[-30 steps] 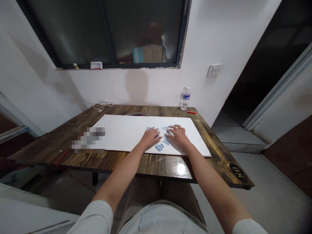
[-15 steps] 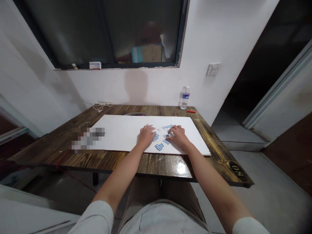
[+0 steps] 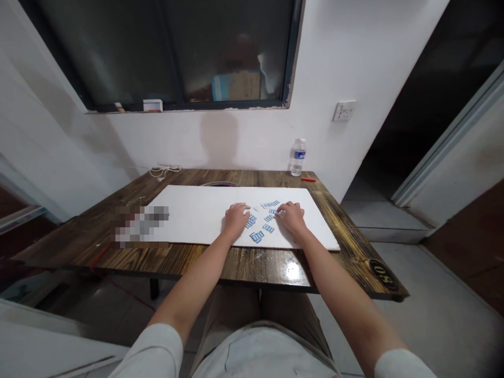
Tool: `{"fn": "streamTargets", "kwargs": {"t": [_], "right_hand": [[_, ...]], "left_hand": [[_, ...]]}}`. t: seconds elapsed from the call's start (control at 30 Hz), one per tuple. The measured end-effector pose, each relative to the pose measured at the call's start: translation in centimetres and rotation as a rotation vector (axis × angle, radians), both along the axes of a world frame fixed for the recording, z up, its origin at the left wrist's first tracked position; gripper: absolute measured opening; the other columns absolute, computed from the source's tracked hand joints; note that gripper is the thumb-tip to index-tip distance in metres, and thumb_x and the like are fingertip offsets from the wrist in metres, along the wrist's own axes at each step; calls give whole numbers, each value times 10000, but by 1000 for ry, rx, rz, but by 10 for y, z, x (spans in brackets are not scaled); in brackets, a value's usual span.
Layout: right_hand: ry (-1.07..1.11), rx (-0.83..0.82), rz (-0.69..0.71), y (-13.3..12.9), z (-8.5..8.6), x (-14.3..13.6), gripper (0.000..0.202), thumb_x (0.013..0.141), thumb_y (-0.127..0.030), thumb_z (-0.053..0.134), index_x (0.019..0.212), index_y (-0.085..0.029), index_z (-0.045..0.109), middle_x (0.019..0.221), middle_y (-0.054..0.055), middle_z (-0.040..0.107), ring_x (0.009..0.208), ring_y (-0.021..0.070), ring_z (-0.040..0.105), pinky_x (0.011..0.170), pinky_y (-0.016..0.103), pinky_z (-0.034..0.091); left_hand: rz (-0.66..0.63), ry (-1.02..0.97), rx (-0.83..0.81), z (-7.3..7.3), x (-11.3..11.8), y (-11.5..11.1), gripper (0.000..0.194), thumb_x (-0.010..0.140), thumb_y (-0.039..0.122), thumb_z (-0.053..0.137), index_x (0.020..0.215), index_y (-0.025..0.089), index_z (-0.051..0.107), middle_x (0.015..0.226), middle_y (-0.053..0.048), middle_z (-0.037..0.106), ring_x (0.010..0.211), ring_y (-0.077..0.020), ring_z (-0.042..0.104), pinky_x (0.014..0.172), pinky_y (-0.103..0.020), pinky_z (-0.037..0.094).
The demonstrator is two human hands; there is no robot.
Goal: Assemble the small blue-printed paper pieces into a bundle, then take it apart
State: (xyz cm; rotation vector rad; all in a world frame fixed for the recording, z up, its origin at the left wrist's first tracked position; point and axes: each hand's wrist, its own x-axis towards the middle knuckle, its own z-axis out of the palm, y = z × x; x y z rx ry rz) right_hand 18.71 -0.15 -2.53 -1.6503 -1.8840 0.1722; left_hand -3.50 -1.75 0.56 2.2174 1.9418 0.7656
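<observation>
Several small blue-and-white striped pieces lie flat on a white board (image 3: 197, 210). My left hand (image 3: 236, 218) rests palm-down at the left of these pieces, holding nothing visible, fingers bent and apart. Beside its thumb is one cluster of striped pieces (image 3: 251, 221). A nearer cluster (image 3: 257, 237) lies between my forearms. My right hand (image 3: 292, 216) is at the right side, fingers curved and loosely apart, tips close to a striped piece (image 3: 270, 218). Another piece (image 3: 268, 228) lies below it, and a row of pieces (image 3: 271, 203) lies farther back. Thin dark marks show near that row.
The board sits on a dark wooden table (image 3: 260, 265). A plastic bottle (image 3: 298, 157) and a red stick-like object (image 3: 308, 179) stand and lie at the back right. A coiled white cable (image 3: 164, 170) lies at the back left. A pixelated patch covers the board's left end.
My right hand has drawn back slightly to the right, uncovering striped pieces that were under its fingers. My left hand stays nearly in place, its fingers a little more bent.
</observation>
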Motion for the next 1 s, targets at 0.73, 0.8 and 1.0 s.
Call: {"fn": "streamTargets", "kwargs": {"t": [0.73, 0.8, 1.0], "right_hand": [[-27, -129, -22, -2, 4, 0, 289, 918, -384, 502, 994, -286, 764, 1159, 81, 605, 1075, 285, 405, 851, 402, 292], [-26, -140, -43, -2, 5, 1, 292, 917, -382, 499, 1002, -289, 763, 1167, 87, 598, 1083, 290, 400, 854, 407, 292], [-34, -137, -94, -2, 3, 4, 300, 916, -376, 490, 995, -281, 763, 1199, 99, 596, 1089, 317, 399, 846, 431, 294]], "left_hand": [[102, 23, -126, 6, -1, -4, 333, 850, 181, 481, 1076, 291, 699, 1225, 6, 671, 1206, -226, 520, 1011, -356, 370], [108, 23, -121, 5, -2, -4, 338, 849, 181, 475, 1081, 286, 697, 1228, 3, 669, 1209, -228, 518, 1013, -364, 370], [111, 40, -118, 1, -4, 2, 352, 856, 181, 459, 1087, 305, 695, 1243, 2, 661, 1209, -245, 518, 1009, -390, 376]]}}
